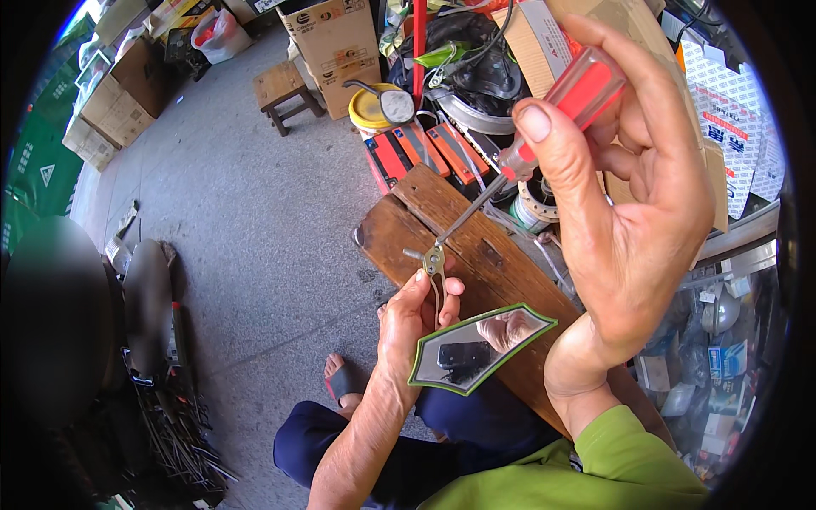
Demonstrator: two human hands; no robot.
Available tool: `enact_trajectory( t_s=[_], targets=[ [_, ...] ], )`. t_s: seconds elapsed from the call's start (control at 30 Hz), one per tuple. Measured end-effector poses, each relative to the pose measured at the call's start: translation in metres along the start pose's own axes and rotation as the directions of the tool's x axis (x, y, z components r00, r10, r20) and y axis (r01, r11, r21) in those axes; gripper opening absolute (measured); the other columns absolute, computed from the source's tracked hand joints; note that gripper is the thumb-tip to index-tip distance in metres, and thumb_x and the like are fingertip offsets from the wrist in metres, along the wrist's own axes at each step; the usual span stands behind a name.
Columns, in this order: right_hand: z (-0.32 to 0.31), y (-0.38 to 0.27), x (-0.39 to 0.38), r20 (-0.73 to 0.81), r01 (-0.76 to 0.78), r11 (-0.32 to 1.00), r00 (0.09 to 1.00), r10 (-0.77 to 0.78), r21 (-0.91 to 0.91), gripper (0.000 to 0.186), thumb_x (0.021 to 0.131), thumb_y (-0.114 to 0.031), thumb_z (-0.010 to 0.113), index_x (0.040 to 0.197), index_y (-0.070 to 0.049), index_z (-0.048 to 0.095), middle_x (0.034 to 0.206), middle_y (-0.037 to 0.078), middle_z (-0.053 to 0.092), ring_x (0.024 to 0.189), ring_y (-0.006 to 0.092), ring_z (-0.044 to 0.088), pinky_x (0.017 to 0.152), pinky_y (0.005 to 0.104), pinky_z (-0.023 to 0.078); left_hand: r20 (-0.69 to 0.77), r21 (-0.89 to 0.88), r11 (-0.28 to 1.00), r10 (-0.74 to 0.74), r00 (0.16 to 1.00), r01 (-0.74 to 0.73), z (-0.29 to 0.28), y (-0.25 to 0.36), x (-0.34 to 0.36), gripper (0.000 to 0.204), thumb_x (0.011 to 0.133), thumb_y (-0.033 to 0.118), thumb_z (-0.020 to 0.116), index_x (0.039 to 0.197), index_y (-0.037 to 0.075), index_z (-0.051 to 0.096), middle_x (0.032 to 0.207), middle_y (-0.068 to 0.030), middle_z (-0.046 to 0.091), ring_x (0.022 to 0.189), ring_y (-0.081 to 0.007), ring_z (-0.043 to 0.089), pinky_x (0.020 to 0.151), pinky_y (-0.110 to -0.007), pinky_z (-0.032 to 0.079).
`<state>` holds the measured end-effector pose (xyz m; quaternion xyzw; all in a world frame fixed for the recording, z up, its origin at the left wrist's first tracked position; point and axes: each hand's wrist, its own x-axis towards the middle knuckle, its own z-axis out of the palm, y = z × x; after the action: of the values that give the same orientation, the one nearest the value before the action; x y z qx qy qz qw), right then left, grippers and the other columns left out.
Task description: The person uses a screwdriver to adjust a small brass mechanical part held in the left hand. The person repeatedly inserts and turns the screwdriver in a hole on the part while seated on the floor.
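My left hand (401, 330) is closed around the stem of a green-rimmed, angular side mirror (463, 350), whose glass shows a reflected hand and a dark shape. At the stem's upper end is a small metal clamp (433, 260) with a bolt (413, 253) sticking out to the left. Up and to the right, my right hand (642, 200) grips a screwdriver (586, 92) by its clear and red handle, thumb and fingers around it. Its shaft slants down to the left, and the tip meets the top of the clamp. Whether it sits in a screw slot is too small to tell.
Beneath my hands lies a wooden bench (408, 228). Beyond it stand orange and black boxes (421, 144), a yellow-lidded tub (367, 109), a round mirror (397, 107) and a reel (535, 204). A stool (280, 88) and cartons (336, 51) are farther back. Dark rods (174, 438) lie lower left.
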<state>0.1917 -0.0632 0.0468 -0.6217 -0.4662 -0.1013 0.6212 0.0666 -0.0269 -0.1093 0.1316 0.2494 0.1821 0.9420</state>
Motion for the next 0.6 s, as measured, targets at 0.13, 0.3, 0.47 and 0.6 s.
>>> enact_trajectory(
  t_s=[0.13, 0.3, 0.47, 0.6],
  targets=[
    [-0.005, 0.003, 0.004, -0.005, 0.020, 0.999, 1.000, -0.020, -0.050, 0.040, 0.084, -0.010, 0.067, 0.119, 0.002, 0.052, 0.085, 0.007, 0.063, 0.072, 0.0096, 0.059, 0.064, 0.0219, 0.048, -0.012, -0.022, 1.000, -0.004, 1.000, 0.004, 0.000, -0.001, 0.001, 0.038, 0.101, 0.028, 0.032, 0.124, 0.000, 0.046, 0.083, -0.0054, 0.058, 0.056, -0.0105, 0.041, 0.049, -0.024, 0.041],
    [-0.006, 0.031, 0.013, 0.110, 0.008, 0.973, 0.994, 0.018, -0.232, 0.038, 0.087, -0.009, 0.064, 0.120, 0.004, 0.050, 0.086, 0.010, 0.063, 0.074, 0.0111, 0.061, 0.065, 0.0226, 0.049, -0.028, -0.025, 1.000, 0.016, 0.999, -0.017, -0.003, 0.000, -0.001, 0.037, 0.100, 0.028, 0.032, 0.122, 0.001, 0.046, 0.083, -0.0050, 0.059, 0.056, -0.0104, 0.042, 0.049, -0.024, 0.041],
    [-0.010, 0.075, 0.024, 0.061, -0.083, 0.906, 0.991, 0.118, -0.416, 0.030, 0.083, -0.021, 0.062, 0.102, 0.001, 0.056, 0.076, 0.020, 0.065, 0.073, 0.0364, 0.064, 0.067, 0.0436, 0.049, -0.036, -0.014, 1.000, 0.019, 0.999, -0.020, 0.000, 0.000, -0.001, 0.037, 0.100, 0.028, 0.033, 0.121, 0.001, 0.047, 0.081, -0.0040, 0.057, 0.056, -0.0103, 0.042, 0.049, -0.024, 0.041],
    [-0.014, 0.107, 0.027, 0.022, -0.167, 0.775, 0.974, 0.228, -0.610, 0.028, 0.083, -0.024, 0.059, 0.095, 0.001, 0.055, 0.079, 0.021, 0.065, 0.079, 0.0376, 0.064, 0.071, 0.0457, 0.048, -0.036, -0.014, 1.000, 0.023, 0.999, -0.023, -0.002, 0.000, -0.001, 0.036, 0.100, 0.028, 0.034, 0.120, 0.002, 0.047, 0.079, -0.0037, 0.056, 0.056, -0.0102, 0.042, 0.049, -0.024, 0.041]
  ],
)
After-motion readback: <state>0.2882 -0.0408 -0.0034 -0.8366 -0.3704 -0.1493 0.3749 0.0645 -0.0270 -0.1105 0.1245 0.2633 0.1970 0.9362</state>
